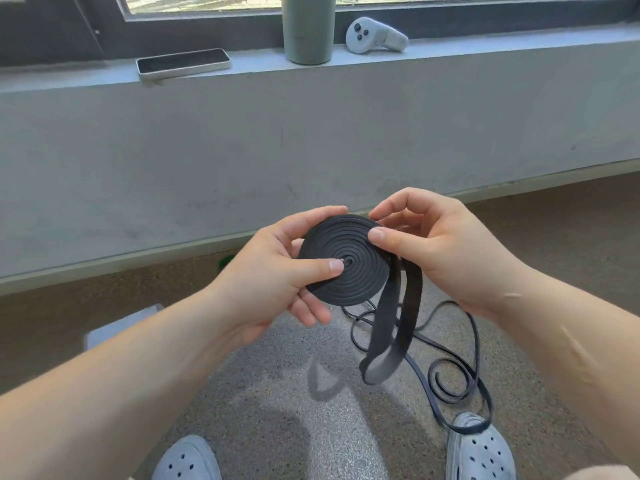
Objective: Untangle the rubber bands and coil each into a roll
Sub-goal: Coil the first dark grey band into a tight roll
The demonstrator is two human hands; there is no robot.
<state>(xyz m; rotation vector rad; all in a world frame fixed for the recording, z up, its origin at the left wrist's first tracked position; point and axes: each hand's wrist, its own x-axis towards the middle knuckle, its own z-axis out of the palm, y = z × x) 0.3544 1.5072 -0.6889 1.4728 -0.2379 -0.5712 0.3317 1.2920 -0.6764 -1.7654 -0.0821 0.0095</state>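
The left hand grips the roll, its thumb pressed on the face near the centre and its fingers curled behind the rim. The right hand pinches the roll's right edge between thumb and forefinger, where the tail leaves it.

The turns look held only by that pressure. If the thumb slips or lifts, I judge the springy rubber would let the outer turns pop loose. The tail hangs as a doubled loop, so a twist could wind in and leave a lumpy turn.

The roll sits between both hands, touching each. The tail drops below the right hand, above the floor. A loose band lies right of the floor's middle, well apart from its far edge, and its near end crosses a shoe.
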